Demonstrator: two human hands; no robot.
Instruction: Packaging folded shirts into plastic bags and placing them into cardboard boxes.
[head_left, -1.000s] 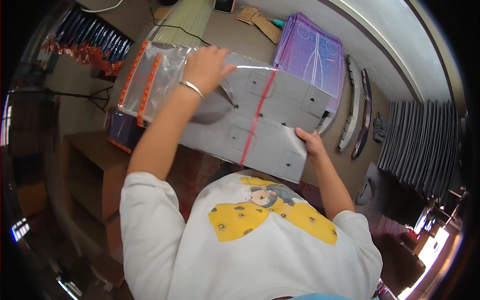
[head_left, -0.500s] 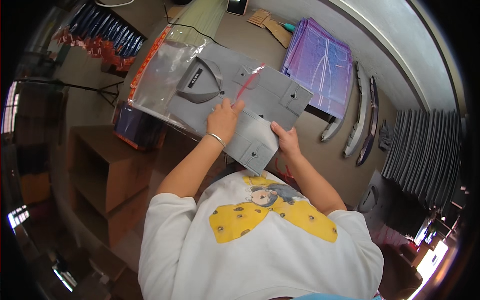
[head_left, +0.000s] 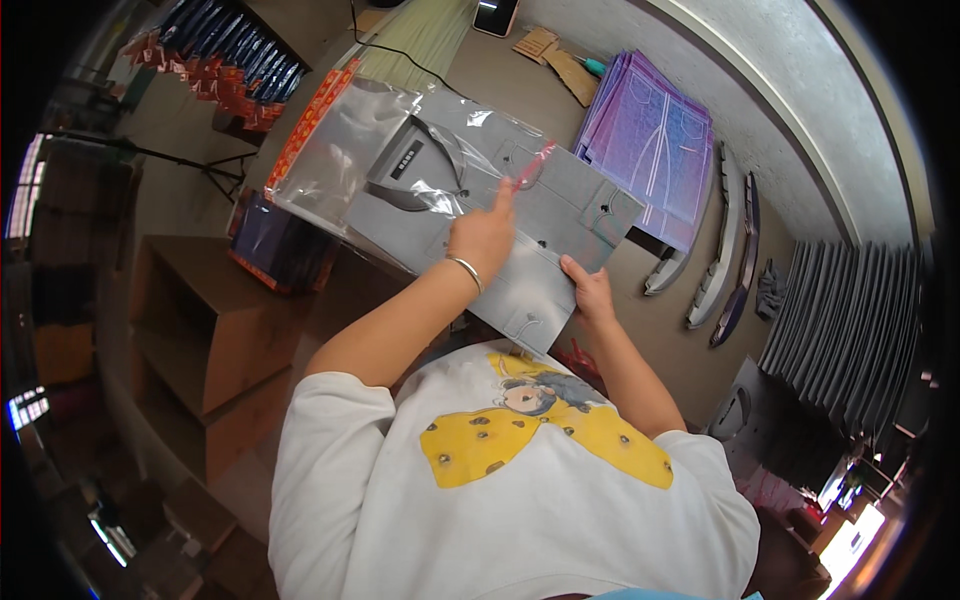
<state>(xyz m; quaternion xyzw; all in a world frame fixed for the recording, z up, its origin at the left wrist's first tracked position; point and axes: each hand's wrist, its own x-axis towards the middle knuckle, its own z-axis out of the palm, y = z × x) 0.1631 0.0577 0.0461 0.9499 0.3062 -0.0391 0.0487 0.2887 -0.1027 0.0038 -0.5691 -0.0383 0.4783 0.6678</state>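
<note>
A folded grey shirt (head_left: 555,215) with a dark-banded collar and buttoned pockets lies in a clear plastic bag (head_left: 330,165) that has an orange patterned edge. My left hand (head_left: 485,238), a bangle at its wrist, rests on the film below the collar. Its index finger is stretched out to the end of a thin red strip (head_left: 537,165); its other fingers are partly hidden. At the shirt's right-hand end, my right hand (head_left: 590,292) grips the edge, thumb on top and fingers underneath out of sight.
Purple-blue printed sheets (head_left: 650,140) lie on the table beyond the shirt, beside curved collar strips (head_left: 715,245). Several grey folded pieces (head_left: 845,330) stand in a row at the right. Clear bags (head_left: 420,40), cardboard and a phone (head_left: 495,15) lie at the back. A brown cabinet (head_left: 215,350) stands left.
My left hand has moved up and right over the shirt, its index finger now extended. Shine now covers the shirt's near pocket. The right hand keeps its grip.
</note>
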